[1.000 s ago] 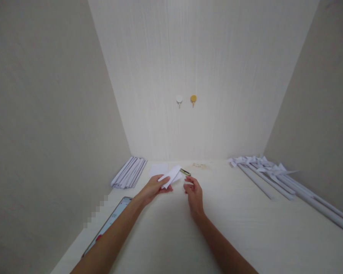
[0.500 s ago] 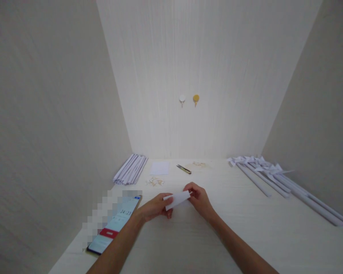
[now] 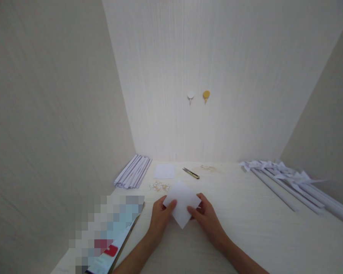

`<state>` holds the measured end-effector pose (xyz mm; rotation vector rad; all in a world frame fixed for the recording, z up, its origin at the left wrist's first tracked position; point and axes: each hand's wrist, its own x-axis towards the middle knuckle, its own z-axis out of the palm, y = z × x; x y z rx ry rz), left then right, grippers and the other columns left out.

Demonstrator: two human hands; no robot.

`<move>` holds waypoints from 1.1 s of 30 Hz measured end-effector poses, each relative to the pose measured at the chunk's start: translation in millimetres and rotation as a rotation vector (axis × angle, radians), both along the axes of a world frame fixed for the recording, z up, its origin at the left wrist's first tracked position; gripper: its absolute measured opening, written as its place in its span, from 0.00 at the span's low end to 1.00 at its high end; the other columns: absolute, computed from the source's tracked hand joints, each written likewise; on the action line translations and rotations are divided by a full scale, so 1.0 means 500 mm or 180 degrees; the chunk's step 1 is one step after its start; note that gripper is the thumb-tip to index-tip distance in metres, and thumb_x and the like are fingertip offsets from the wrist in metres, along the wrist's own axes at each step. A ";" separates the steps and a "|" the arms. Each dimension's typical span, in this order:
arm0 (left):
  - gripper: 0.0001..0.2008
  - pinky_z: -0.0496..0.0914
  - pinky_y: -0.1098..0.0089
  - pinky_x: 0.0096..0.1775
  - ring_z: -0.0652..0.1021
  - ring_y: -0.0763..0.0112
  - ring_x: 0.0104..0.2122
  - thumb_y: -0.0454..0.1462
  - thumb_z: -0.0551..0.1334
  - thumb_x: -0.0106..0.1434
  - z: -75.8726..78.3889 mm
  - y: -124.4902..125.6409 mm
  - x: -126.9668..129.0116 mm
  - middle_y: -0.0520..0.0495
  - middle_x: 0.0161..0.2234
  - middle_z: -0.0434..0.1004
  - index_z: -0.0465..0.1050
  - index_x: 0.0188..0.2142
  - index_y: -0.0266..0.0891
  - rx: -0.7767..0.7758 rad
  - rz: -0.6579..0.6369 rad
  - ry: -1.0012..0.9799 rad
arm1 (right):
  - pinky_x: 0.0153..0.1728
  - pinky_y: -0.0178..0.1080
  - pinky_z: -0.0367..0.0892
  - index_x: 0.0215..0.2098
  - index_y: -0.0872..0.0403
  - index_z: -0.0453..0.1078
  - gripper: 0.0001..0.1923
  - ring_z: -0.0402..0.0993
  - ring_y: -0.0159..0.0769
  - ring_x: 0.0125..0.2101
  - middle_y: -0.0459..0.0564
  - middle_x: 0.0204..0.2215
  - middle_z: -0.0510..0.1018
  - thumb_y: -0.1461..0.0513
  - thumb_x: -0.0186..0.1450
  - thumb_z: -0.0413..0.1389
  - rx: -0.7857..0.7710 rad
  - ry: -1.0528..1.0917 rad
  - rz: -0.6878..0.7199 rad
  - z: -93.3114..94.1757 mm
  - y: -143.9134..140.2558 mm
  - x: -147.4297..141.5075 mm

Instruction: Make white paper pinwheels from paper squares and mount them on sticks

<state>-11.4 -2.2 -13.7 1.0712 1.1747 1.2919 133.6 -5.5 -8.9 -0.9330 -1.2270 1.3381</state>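
Observation:
A small white square of paper (image 3: 182,201) is held up over the table, turned so that one corner points toward me. My left hand (image 3: 161,215) pinches its left corner, thumb on top and fingers beneath. On the opposite corner my right hand (image 3: 204,213) grips in the same way, with the fingers partly hidden under the sheet. Just beyond the paper lies a small pile of pale bits (image 3: 159,186), too small to make out. Thread snips (image 3: 191,173) rest farther back, pointing up and left.
A stack of white paper sheets (image 3: 164,171) lies near the back wall, beside a bundle of rolled paper sticks (image 3: 133,171). Paper pinwheels on sticks (image 3: 286,179) lie along the right. A partly blurred phone (image 3: 118,236) sits at left. Two hooks (image 3: 206,95) are on the wall.
The paper, earlier seen as a narrow, slanted strip, now faces me as a flat diamond. My right hand has turned its thumb onto the sheet. The view has shifted slightly.

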 end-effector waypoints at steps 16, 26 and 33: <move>0.23 0.67 0.70 0.29 0.73 0.68 0.27 0.44 0.61 0.47 0.008 0.016 -0.030 0.47 0.28 0.75 0.70 0.41 0.34 0.0096 0.0205 -0.0237 | 0.28 0.37 0.63 0.21 0.56 0.74 0.08 0.68 0.33 0.23 0.48 0.19 0.76 0.64 0.40 0.61 -0.0431 -0.0090 -0.0500 -0.006 0.029 0.016; 0.16 0.68 0.70 0.27 0.76 0.62 0.32 0.39 0.64 0.43 0.026 0.010 -0.039 0.43 0.30 0.77 0.69 0.33 0.36 0.0171 -0.0586 -0.0542 | 0.20 0.30 0.54 0.19 0.56 0.65 0.09 0.57 0.25 0.18 0.40 0.14 0.64 0.58 0.49 0.58 -0.0120 -0.0098 -0.0700 -0.019 0.036 0.022; 0.13 0.69 0.73 0.27 0.73 0.71 0.26 0.41 0.64 0.43 0.021 0.019 -0.033 0.47 0.25 0.74 0.70 0.26 0.33 -0.0091 -0.0072 -0.0233 | 0.29 0.33 0.60 0.16 0.56 0.64 0.12 0.64 0.33 0.32 0.50 0.34 0.66 0.57 0.47 0.59 0.0427 -0.0475 -0.0293 -0.007 0.023 0.019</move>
